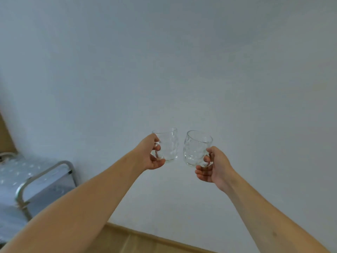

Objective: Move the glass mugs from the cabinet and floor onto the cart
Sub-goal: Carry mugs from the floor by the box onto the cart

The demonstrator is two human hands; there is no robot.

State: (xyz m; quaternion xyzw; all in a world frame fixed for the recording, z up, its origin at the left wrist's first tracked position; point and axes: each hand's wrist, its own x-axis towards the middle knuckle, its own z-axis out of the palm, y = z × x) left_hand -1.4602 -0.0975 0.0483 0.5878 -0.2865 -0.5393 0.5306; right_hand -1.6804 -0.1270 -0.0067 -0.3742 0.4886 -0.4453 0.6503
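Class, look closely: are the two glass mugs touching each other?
No: the left mug and the right mug are held apart, with bare wall showing between them.

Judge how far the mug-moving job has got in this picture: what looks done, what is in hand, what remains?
Done: nothing can be confirmed; the cart at lower left is blurred, so its contents cannot be told. In hand: the left hand holds one glass mug by its handle, the right hand another, both raised before the wall. Left: setting both on the cart.
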